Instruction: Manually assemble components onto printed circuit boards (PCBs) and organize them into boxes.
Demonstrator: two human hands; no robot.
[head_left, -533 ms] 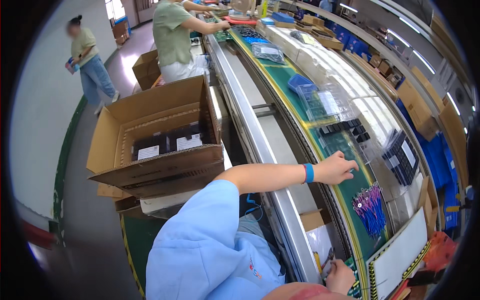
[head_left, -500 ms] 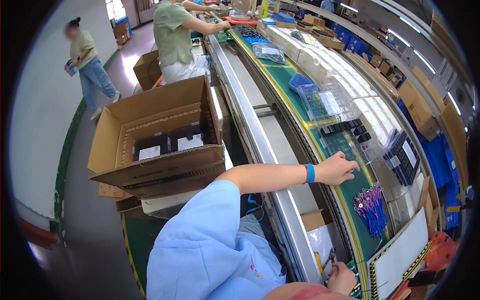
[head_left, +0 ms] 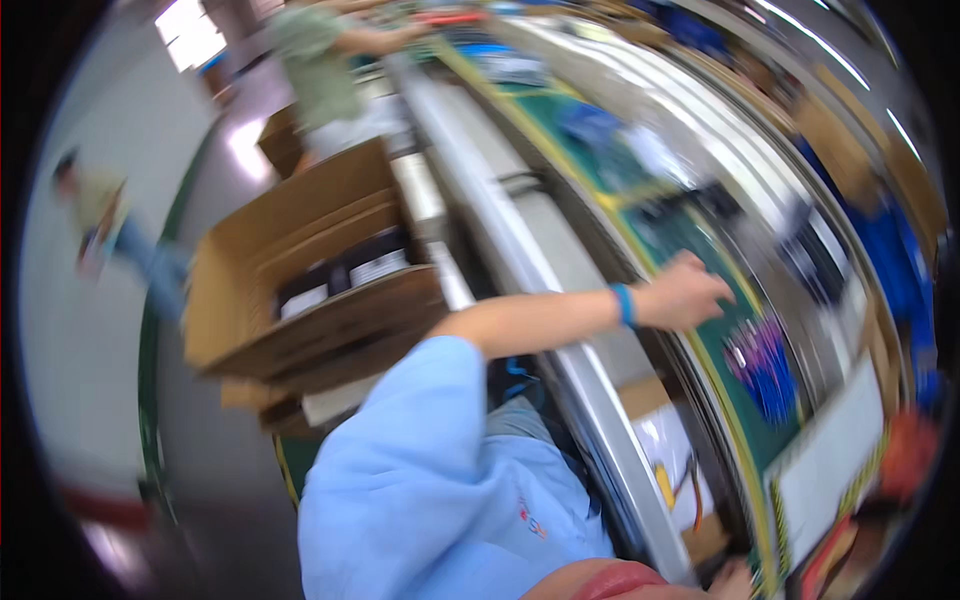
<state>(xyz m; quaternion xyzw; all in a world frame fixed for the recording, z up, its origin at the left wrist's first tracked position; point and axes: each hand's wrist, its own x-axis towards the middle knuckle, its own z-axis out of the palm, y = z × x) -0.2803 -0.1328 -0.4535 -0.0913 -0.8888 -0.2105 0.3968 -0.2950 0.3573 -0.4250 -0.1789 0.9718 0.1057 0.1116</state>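
Observation:
My left hand [head_left: 685, 292], with a blue band at the wrist, hangs over the green belt [head_left: 735, 385] with its fingers bent and apart. No object shows in it. Close by on the belt lies a bundle of blue and purple wires [head_left: 762, 368], blurred. Dark block-shaped parts [head_left: 700, 203] sit farther up the belt, beyond my hand. At the lower edge, only part of my right hand [head_left: 733, 580] shows, smeared and cut off, so its fingers cannot be read. Pliers [head_left: 694, 490] and a yellow-handled tool [head_left: 664, 484] lie on white paper beside the belt.
An open cardboard box [head_left: 310, 335] with dark labelled packs stands left of the metal rail [head_left: 540, 265]. A white board [head_left: 830, 480] with striped edging leans at the right. A co-worker [head_left: 320, 70] works farther up the line; another person [head_left: 105, 215] walks at the left.
The view has turned and blurred. My right hand has moved away from the pliers toward the lower edge. My left hand keeps about the same place by the wires. The walking person has come nearer.

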